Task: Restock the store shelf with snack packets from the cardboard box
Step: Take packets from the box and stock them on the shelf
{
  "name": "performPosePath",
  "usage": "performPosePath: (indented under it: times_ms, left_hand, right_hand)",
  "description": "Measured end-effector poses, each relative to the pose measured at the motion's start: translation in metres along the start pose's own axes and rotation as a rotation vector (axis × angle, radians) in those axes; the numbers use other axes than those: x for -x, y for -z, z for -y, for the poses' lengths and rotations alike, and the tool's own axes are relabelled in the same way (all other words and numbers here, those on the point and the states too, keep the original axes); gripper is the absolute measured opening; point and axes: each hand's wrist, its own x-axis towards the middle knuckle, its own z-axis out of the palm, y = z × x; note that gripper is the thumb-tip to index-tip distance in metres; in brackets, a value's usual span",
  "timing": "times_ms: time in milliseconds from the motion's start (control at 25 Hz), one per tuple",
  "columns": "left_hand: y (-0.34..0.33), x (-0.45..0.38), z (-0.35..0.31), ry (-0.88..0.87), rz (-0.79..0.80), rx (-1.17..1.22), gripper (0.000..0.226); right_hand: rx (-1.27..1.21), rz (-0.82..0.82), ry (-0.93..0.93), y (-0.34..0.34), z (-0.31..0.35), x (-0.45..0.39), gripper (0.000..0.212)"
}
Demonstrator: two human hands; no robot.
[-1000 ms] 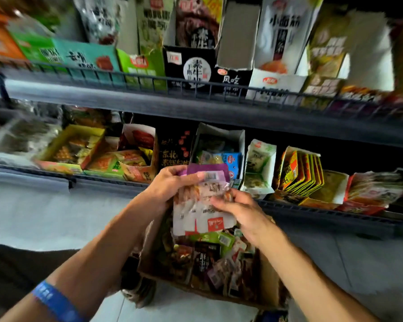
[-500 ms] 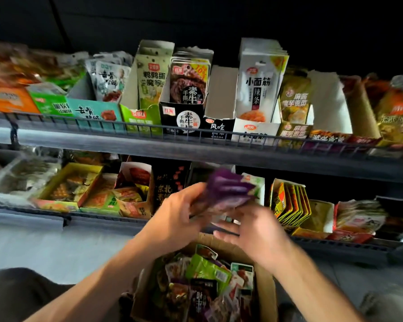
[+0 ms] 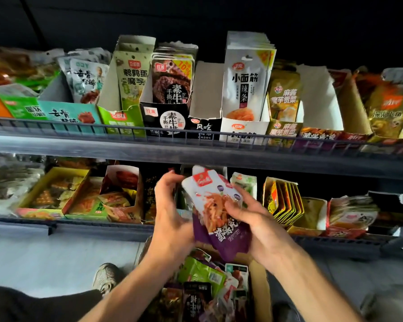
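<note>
Purple-and-white snack packets [image 3: 215,212] sit as a small stack between the two hands, in front of the lower shelf [image 3: 98,228]. The left hand [image 3: 172,217] cups the stack's left edge with curled fingers; the right hand [image 3: 254,221] grips its right side, thumb across the front. Directly below both hands, the cardboard box [image 3: 261,287] holds mixed packets.

Both hands [image 3: 172,219] [image 3: 263,228] hold snack packets [image 3: 219,212] — above box [image 3: 261,289].
</note>
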Motion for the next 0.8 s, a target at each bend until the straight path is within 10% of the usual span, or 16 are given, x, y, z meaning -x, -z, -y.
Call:
performPosePath:
  times_ms: [80,160,400,800]
  left_hand:
    - [-0.006,0.002,-0.012,0.585,-0.004,0.615,0.030]
    - [-0.006,0.003,-0.020,0.867,0.207,0.768,0.055]
    - [-0.012,0.002,-0.014,0.764,0.144,0.765,0.041]
    - [-0.020,-0.004,-0.012,0.603,0.008,0.480,0.037]
  right_hand:
    - [0.039,0.025,0.094,-0.002,-0.004,0.001,0.055]
    - [0.193,0.023,0.165,-0.004,-0.013,0.003,0.052]
    - [0.307,-0.259,0.386,-0.004,-0.013,0.001,0.060]
    - [0.208,-0.306,0.215,-0.008,-0.012,0.005,0.048]
